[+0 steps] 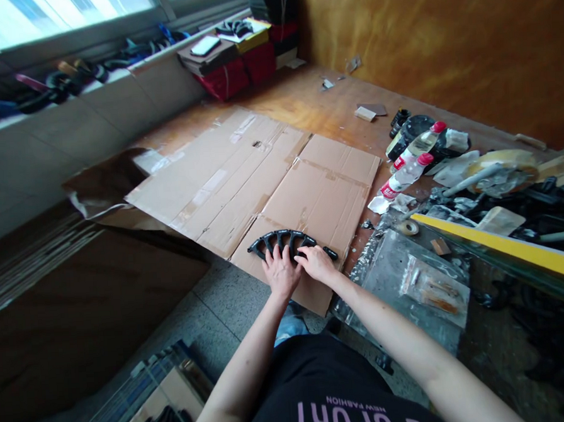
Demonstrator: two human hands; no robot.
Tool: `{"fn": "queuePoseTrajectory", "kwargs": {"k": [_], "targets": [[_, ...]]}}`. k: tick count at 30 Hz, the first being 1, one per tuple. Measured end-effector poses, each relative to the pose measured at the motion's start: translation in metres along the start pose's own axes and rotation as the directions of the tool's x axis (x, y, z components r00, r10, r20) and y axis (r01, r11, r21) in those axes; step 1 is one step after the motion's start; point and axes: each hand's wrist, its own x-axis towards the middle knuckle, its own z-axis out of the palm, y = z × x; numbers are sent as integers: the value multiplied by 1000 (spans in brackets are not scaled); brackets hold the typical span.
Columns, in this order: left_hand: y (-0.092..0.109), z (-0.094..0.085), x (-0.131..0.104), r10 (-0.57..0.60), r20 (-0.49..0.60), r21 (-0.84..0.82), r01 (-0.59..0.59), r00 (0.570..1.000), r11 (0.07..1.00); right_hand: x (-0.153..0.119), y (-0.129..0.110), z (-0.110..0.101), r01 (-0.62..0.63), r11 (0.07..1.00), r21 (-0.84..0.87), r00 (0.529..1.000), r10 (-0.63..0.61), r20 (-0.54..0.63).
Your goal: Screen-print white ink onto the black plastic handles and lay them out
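Note:
A black fan-shaped part (287, 234) with a curved rim and several spokes lies on the near end of a flattened cardboard sheet (328, 196). My left hand (281, 275) rests on its lower side, fingers stretched and spread over the spokes. Beside it, my right hand (319, 263) has its fingers bent and drawn together at the part's right side; the fingertips partly hide what they grip. A short black end piece (330, 253) shows just past the right hand; whether it joins the part I cannot tell.
Two bottles with red caps (405, 176) stand at the right among tape and scraps. A yellow-edged board (501, 247) and a plastic bag (435, 291) are nearer. Red stacked bundles (222, 75) sit by the window. A crate (159, 400) with black parts is at lower left.

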Motion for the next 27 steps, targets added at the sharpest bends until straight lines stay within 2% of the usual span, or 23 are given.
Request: {"fn": "queuePoseTrajectory", "kwargs": {"k": [4, 11, 14, 17, 19, 23, 27], "targets": [[8, 4, 13, -55, 22, 55, 54, 998, 997, -5, -4, 4, -16, 999, 43, 1000, 17, -15], [-17, -4, 26, 101, 12, 78, -101, 995, 992, -13, -13, -1, 34, 970, 242, 999, -29, -25], [-25, -11, 56, 143, -27, 87, -140, 989, 986, -18, -15, -11, 60, 946, 320, 997, -41, -68], [-15, -18, 119, 216, -53, 87, -211, 975, 974, -23, -18, -20, 17, 927, 375, 999, 2, -49], [4, -22, 174, 265, -56, 79, -260, 963, 962, -26, -20, -23, -32, 908, 418, 999, 45, -22], [62, -18, 290, 350, -10, 71, -348, 937, 935, -27, -14, -15, -126, 852, 509, 990, 144, 3], [119, -3, 390, 339, 44, 76, -342, 940, 937, -23, 8, 1, -213, 832, 513, 974, 223, 44]]}}
